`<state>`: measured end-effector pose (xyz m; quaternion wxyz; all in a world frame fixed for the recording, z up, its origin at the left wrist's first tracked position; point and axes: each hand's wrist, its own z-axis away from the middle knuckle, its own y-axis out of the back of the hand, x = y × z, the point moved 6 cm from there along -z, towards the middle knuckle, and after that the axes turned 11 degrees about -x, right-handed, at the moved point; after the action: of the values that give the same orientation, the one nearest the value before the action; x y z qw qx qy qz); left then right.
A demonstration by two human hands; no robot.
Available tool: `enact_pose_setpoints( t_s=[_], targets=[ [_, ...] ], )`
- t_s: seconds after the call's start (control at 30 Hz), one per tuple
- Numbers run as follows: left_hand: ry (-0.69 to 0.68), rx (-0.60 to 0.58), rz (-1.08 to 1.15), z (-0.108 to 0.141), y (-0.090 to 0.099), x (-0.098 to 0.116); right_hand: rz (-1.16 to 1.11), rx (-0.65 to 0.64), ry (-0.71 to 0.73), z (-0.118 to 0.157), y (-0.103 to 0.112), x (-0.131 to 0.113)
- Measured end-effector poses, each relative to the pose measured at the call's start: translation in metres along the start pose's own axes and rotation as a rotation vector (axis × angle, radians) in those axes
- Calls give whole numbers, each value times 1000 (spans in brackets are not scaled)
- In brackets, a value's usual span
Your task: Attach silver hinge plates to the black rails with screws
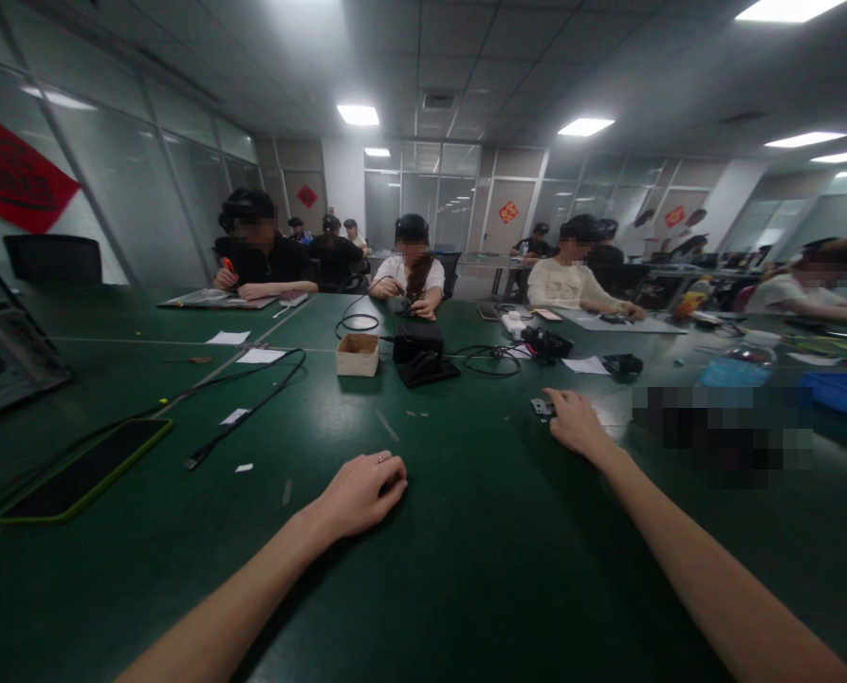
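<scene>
My left hand [367, 489] rests on the green table [423, 588], its fingers curled in, with a ring on one finger. Nothing shows between the thumb and the fingers. Farther forward and to the right, my right hand [576, 420] has its fingers on a small silver-grey metal piece [541, 407] lying on the tabletop. The fingers cover part of that piece, so its full shape is hidden. A tiny bright bit lies just in front of it.
Ahead stand a small open box [358, 357] and a black device [418, 343] with cables. A green-edged black phone-like slab [88, 471] and a USB cable [245, 417] lie left. At right are a bottle [740, 365] and a blue tray [846, 394]. Several people sit opposite.
</scene>
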<state>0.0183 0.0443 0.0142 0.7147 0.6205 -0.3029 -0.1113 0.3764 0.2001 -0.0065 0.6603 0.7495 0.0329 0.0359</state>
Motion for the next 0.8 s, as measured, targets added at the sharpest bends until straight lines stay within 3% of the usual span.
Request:
enact_pose_setpoints(
  t_s=[0.17,0.27,0.4,0.8],
  targets=[
    [0,-3,-4,0,0,0,-55,103,-193,13,28,25],
    [8,-6,-8,0,2,1,-117,-45,-308,15,17,44],
    [12,-25,7,1,5,4,-218,-239,-349,11,-11,57],
    [-7,4,-21,-1,0,1,-259,-255,-376,6,-19,62]
  ],
)
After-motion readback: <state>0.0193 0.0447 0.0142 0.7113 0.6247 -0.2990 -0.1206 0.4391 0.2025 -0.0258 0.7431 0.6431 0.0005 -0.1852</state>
